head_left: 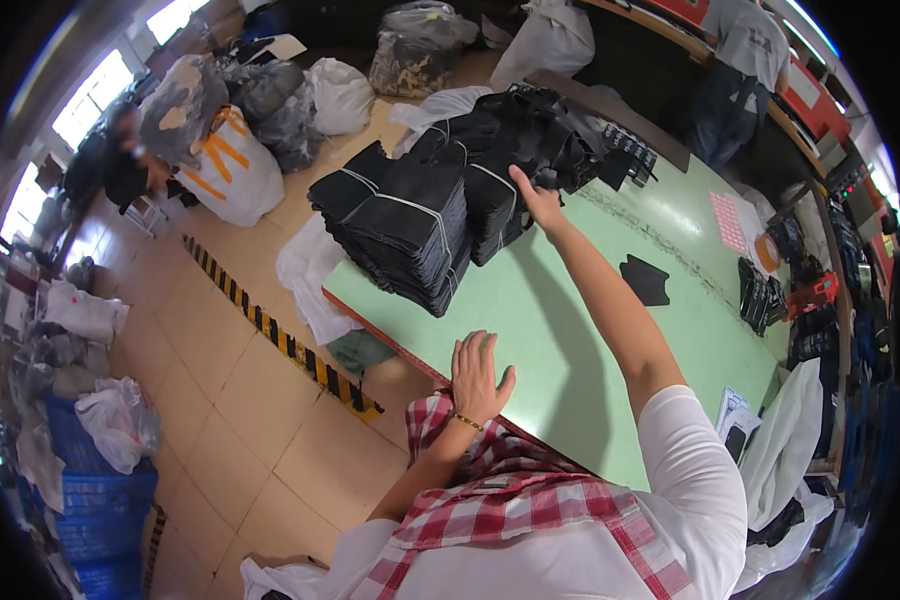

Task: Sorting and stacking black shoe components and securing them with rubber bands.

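Note:
Two stacked bundles of black cut pieces, tied with white cord, stand at the left end of the green table (560, 300): a near bundle (390, 225) and a second bundle (492, 205) beside it. Behind them lies a loose heap of black pieces (540, 125). My right hand (540, 203) reaches out to the heap beside the second bundle, thumb raised. Its other fingers are mostly hidden, so a grip cannot be made out. My left hand (478, 380) lies open at the table's near edge, fingers stretched, holding nothing. A single black piece (645, 280) lies flat right of my right forearm.
Small black pieces (760, 295), a tape roll (767, 252) and a pink sheet (727, 222) lie at the table's right. A person (745, 80) stands beyond the far end. Filled sacks (235, 170) and blue crates (100, 510) stand on the floor at left, near striped tape (270, 325).

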Tool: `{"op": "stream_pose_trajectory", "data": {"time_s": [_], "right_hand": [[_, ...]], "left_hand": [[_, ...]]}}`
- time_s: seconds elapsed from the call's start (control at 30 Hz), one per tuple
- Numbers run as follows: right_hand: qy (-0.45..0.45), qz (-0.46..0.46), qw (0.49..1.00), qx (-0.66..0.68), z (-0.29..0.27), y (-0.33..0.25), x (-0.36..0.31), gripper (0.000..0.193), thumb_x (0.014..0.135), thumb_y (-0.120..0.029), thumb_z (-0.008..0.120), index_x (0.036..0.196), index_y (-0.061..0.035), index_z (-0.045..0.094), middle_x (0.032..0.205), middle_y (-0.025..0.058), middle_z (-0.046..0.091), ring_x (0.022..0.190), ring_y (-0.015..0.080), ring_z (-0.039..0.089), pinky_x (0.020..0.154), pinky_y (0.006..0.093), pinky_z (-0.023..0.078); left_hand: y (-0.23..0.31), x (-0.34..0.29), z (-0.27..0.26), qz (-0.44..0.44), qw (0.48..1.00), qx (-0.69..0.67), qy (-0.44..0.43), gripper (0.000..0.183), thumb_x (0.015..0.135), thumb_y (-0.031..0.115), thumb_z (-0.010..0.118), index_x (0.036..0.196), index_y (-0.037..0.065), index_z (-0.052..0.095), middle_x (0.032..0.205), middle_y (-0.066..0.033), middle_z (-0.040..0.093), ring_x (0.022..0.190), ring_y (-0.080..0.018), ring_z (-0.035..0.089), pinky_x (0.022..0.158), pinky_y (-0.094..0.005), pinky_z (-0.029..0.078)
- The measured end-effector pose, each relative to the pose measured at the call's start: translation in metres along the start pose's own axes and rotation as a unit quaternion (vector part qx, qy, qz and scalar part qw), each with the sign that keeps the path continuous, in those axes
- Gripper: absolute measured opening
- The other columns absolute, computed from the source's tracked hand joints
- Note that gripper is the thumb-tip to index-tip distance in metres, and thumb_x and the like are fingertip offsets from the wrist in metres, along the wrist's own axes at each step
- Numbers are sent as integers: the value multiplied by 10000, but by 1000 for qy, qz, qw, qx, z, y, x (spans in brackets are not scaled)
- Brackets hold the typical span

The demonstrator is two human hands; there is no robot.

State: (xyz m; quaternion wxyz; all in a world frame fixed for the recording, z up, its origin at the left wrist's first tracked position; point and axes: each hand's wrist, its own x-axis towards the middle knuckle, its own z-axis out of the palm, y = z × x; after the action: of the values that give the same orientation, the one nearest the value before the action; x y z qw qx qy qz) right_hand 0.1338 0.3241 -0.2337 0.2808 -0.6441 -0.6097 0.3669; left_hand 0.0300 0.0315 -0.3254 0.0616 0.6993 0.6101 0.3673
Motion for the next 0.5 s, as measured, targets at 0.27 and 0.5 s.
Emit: {"op": "stream_pose_trajectory", "data": {"time_s": [0.27,0.5], "right_hand": [[-68,84,921,374,8,15,-30,921,762,-719,515,1292,21,374,1021,114,471,862,254,547,749,387,498],[-112,101,847,509,27,0,-36,593,814,-488,635,1120,-21,435,909,78,413,813,240,544,760,376,502]], "left_hand": [[-6,-2,-7,-18,1000,5,12,570,773,261,622,1247,9,430,1246,-187,454,1175,-352,433,1052,-508,293],[-4,-2,-3,-5,1000,13,12,534,774,261,610,1217,11,446,1216,-178,462,1139,-344,451,1049,-496,306]]}}
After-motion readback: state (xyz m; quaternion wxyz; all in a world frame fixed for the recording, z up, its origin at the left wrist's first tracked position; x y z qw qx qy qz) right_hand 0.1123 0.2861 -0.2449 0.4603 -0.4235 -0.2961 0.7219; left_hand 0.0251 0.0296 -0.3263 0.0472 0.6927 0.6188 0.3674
